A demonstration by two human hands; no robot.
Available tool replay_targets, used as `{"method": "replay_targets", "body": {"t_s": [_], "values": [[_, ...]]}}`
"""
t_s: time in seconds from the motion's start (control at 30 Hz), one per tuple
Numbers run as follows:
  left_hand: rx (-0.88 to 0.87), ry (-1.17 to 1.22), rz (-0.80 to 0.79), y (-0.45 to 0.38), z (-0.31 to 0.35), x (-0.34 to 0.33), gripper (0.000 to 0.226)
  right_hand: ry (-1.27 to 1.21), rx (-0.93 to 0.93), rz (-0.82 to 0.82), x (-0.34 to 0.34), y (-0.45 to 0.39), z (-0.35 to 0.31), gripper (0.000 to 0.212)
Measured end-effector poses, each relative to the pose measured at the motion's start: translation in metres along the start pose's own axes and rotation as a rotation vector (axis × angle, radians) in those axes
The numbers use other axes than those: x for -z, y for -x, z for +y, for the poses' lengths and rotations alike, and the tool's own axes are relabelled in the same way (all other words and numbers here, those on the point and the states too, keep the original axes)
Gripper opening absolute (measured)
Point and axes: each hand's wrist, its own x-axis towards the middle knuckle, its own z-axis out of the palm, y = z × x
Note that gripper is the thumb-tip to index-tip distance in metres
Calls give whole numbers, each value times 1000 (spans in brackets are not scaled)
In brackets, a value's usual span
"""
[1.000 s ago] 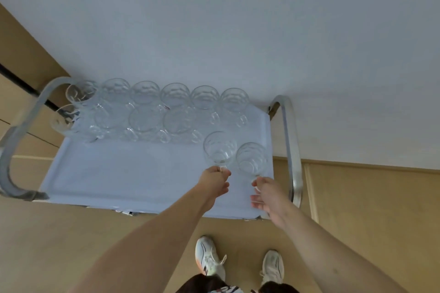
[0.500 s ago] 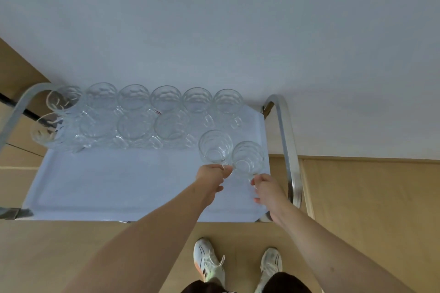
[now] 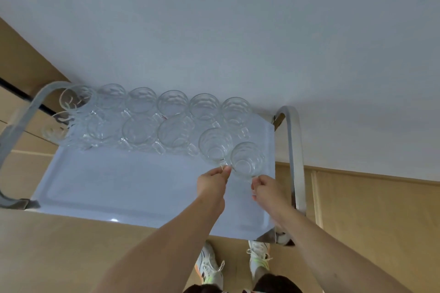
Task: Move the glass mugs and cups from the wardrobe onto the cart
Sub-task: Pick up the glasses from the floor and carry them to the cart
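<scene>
Each hand pinches a glass mug's handle on the cart tray point(image 3: 119, 188): left hand point(image 3: 212, 182) holds one mug point(image 3: 215, 147), right hand point(image 3: 267, 188) the neighbouring mug point(image 3: 247, 158).

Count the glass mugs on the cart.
12. Six in the back row, four in the second row, the front-left mug in the left hand, the front-right mug in the right hand. Overlapping clear glass at the cart's left end may hide another.

Home-ish rm (wood floor point(image 3: 381, 209), cart point(image 3: 295, 150))
</scene>
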Motion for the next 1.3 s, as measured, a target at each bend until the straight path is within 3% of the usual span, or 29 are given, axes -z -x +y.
{"method": "replay_targets", "body": {"t_s": [0.1,0.17,0.37,0.47,0.5,0.57,0.63,0.7,0.77,0.87,0.93,1.1,1.23,1.3], "values": [[1,75,16,5,-7,-8,10,40,21,-12,8,-7,-5,31],[-38,-6,51,7,-5,-10,7,25,31,-29,10,-10,-8,32],[-397,-863,271,14,46,19,49,30,8,-73,11,-17,-14,32],[-708,-1156,348,15,72,32,44,37,-8,-78,12,-18,-16,30],[-810,-1225,324,14,78,32,50,36,-7,-77,13,-19,-17,30],[-922,-1367,194,10,91,26,83,53,-9,-78,15,-20,-21,30],[-916,-1523,46,6,103,16,110,122,4,-69,20,-23,-24,30],[-897,-1656,-40,1,109,9,116,218,46,-48,24,-24,-29,26],[-880,-1692,-42,-2,111,9,110,233,75,-39,29,-23,-34,18],[-875,-1654,6,-2,110,10,103,202,218,-39,34,-22,-46,90],[-877,-1658,54,-2,111,9,100,228,309,-44,32,-23,-55,107],[-776,-1697,-11,0,131,-5,103,209,322,13,22,-24,-62,106],[-950,-1575,-65,-6,161,-37,84,222,350,17,23,-26,-59,103],[-987,-1675,-123,-13,170,-56,92,222,360,13,23,-26,-57,103]]}}
